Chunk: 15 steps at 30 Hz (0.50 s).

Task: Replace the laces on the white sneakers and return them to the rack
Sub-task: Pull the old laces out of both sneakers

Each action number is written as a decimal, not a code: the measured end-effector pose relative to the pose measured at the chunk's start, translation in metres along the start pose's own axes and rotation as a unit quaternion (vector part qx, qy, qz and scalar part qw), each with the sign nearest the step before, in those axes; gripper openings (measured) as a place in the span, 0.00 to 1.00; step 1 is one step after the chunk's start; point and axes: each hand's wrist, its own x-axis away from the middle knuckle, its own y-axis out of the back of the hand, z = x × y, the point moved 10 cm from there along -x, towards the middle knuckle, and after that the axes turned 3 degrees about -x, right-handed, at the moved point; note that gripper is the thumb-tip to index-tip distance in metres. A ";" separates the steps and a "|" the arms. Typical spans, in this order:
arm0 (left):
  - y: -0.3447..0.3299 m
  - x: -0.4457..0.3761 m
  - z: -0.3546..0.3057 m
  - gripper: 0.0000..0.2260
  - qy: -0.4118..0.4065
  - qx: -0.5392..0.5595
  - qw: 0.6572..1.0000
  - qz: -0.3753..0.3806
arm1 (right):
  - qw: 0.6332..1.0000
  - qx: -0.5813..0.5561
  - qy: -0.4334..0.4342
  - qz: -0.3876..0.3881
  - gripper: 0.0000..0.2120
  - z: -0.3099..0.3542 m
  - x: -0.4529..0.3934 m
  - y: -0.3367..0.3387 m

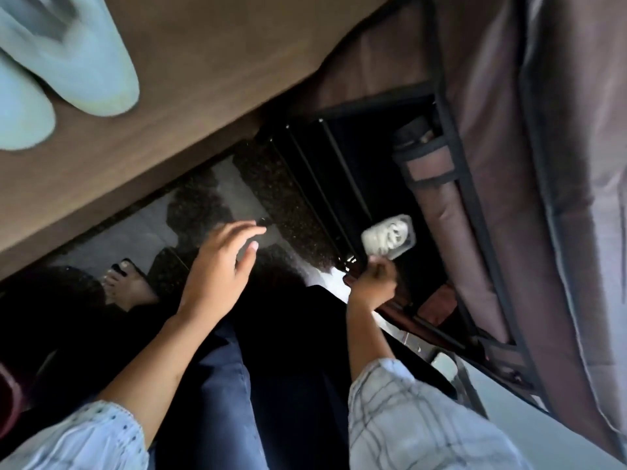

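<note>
A white sneaker (390, 240) with its laces showing hangs low inside the dark opening of the shoe rack (342, 184). My right hand (371, 283) reaches down and grips it by its near end, fingers curled. My left hand (217, 266) hovers in the air above the floor to the left of the rack, fingers spread and relaxed, holding nothing. Two pale sneakers (68, 56) lie side by side on the brown table (203, 79) at the upper left, blurred.
The rack has thin black bars and a brown fabric cover (481, 106) with black trim rolled up along its right side. Brown shoes (437, 300) sit lower in the rack. The speckled dark floor (281, 195) lies below, with my sandalled foot (125, 283) at the left.
</note>
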 end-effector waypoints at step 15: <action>0.106 -0.089 -0.055 0.16 0.015 0.166 0.978 -0.123 | 0.872 -0.142 0.381 0.274 0.07 0.274 0.148 -0.119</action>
